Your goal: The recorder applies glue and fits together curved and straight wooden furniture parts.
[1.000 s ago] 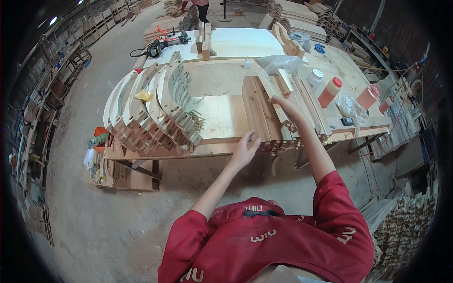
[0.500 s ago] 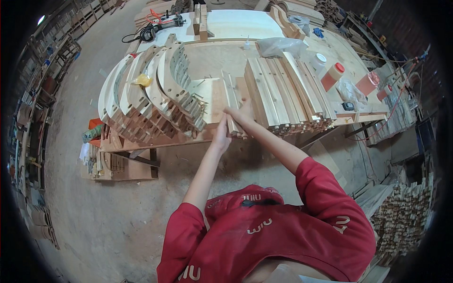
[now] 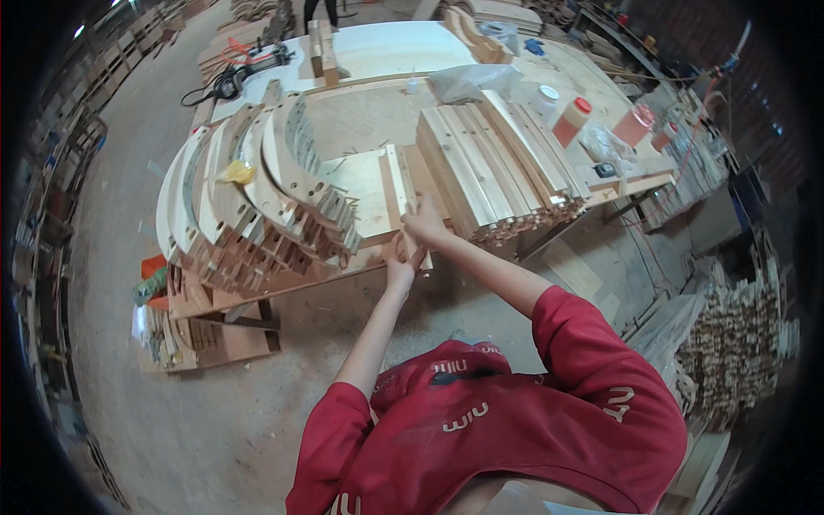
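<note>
Fingers (image 3: 411, 222) of left hand (image 3: 401, 266) and right hand (image 3: 429, 227) snug around one wooden slat (image 3: 399, 178), three reddish bottles (image 3: 570, 123) rightward.

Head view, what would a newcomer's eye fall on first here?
Probably the big stack of curved, pale wooden pieces with round holes, on the left of the wooden worktable. Right of it sits a broad bundle of straight brown-and-cream wooden slats. Between them, at the near edge, the bare left hand and right hand meet at a narrow pale wooden strip.
</note>
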